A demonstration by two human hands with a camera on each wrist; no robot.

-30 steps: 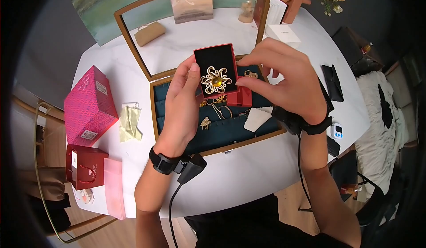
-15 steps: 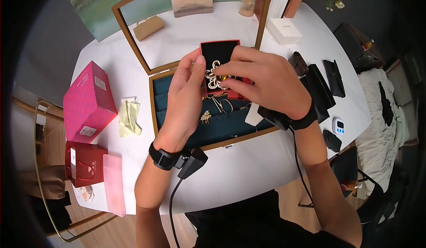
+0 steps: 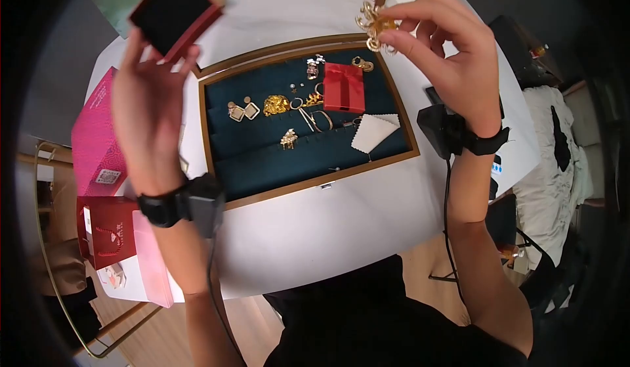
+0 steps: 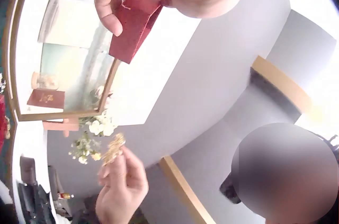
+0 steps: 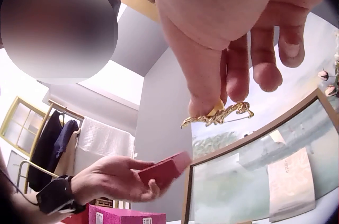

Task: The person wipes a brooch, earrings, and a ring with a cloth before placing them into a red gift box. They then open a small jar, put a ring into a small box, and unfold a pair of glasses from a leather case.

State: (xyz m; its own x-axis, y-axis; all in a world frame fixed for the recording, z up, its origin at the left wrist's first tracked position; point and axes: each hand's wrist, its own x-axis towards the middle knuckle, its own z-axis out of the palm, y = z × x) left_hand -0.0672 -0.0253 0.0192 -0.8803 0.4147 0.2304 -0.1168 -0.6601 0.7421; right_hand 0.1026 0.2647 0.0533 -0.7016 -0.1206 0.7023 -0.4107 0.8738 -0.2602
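In the head view, my left hand [image 3: 151,114] grips a small red box [image 3: 172,14] with a black lining, raised at the upper left; nothing lies on the lining. Between thumb and fingers, my right hand [image 3: 456,58] pinches a gold flower-shaped brooch [image 3: 373,27]. The right wrist view shows the brooch [image 5: 222,114] edge-on, with its amber stone under the fingertips. Below and between the hands stands a wood-framed jewelry case [image 3: 262,167] with dark green lining. On it lie a red box lid [image 3: 344,90] with a bow, earrings [image 3: 249,109] and a gold piece [image 3: 276,104].
The case's glass lid stands raised behind it. A white cloth [image 3: 375,134] lies in the case's right part. To the left are a pink box [image 3: 98,147], a red gift bag [image 3: 108,236] and a pink pouch [image 3: 152,262]. Flowers [image 4: 100,126] stand at the back right.
My right hand has taken the brooch out of the red box and lifted it up and to the right. My left hand has carried the box away to the upper left, tilting it.
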